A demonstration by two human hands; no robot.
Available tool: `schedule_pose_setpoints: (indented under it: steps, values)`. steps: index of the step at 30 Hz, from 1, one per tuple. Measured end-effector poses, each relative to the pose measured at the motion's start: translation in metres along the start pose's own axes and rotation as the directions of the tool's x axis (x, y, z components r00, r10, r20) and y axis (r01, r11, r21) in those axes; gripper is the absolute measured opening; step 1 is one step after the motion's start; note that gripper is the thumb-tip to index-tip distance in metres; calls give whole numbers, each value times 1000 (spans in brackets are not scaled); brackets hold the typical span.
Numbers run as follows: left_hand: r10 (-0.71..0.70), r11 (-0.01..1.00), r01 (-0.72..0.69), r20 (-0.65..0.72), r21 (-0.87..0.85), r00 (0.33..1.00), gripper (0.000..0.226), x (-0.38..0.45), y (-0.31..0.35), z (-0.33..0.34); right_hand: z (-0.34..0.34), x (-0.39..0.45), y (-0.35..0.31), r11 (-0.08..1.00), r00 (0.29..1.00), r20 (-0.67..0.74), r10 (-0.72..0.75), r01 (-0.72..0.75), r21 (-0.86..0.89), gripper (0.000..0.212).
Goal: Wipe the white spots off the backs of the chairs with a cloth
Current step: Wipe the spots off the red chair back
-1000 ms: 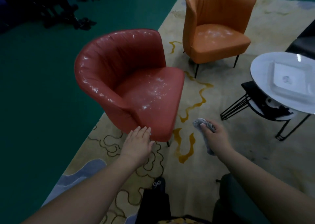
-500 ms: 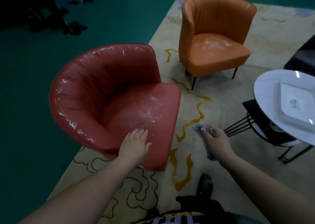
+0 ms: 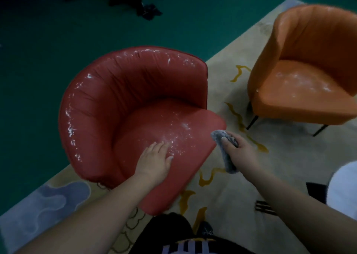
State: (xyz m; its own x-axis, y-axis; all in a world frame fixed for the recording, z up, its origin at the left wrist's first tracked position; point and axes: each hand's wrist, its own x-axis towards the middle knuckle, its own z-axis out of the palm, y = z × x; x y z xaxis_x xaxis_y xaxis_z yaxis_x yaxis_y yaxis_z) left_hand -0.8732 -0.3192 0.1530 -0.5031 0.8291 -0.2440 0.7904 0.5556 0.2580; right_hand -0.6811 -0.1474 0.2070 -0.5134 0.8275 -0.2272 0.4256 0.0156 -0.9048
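In the head view, a red chair (image 3: 135, 107) is seen at the centre of the frame, white spots scattered over its seat and back rim. The left hand (image 3: 154, 162) is laid flat on the seat, fingers straight. A grey cloth (image 3: 225, 149) is gripped by the right hand (image 3: 241, 153), right of centre. An orange chair (image 3: 305, 64) is seen at upper right.
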Motion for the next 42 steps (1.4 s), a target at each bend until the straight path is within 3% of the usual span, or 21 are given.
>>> schedule_pose_setpoints:
  steps: [5,13,20,22,24,28,32,36,42]
  values:
    - [-144,977,134,-54,-169,988,56,14,1,-8,21,48,-7,999,987,161,-24,19,32,30]
    - [-291,947,281,-42,-155,956,58,69,-33,-24,53,123,-30,995,944,320,-78,96,-39,42]
    - [-394,908,382,-44,-173,918,57,96,-61,-44,83,181,-46,997,910,414,-17,44,-56,43]
    - [-443,885,426,-52,-188,895,56,100,-68,-45,92,195,-50,993,895,445,38,17,-119,57]
    - [-497,854,478,-50,-205,866,56,104,-73,-42,102,212,-54,984,859,507,70,25,-179,63]
    - [-632,753,608,-20,-253,774,56,107,-71,-26,127,254,-58,968,757,644,113,61,-243,14]
    - [-744,634,709,9,-308,669,56,106,-57,-4,155,292,-54,953,661,724,196,46,-299,18]
    - [-816,531,775,40,-341,577,56,114,-45,20,178,318,-41,919,556,795,242,130,-371,16]
    - [-874,428,798,32,-424,485,54,135,-41,58,216,347,-11,882,489,836,250,242,-405,34]
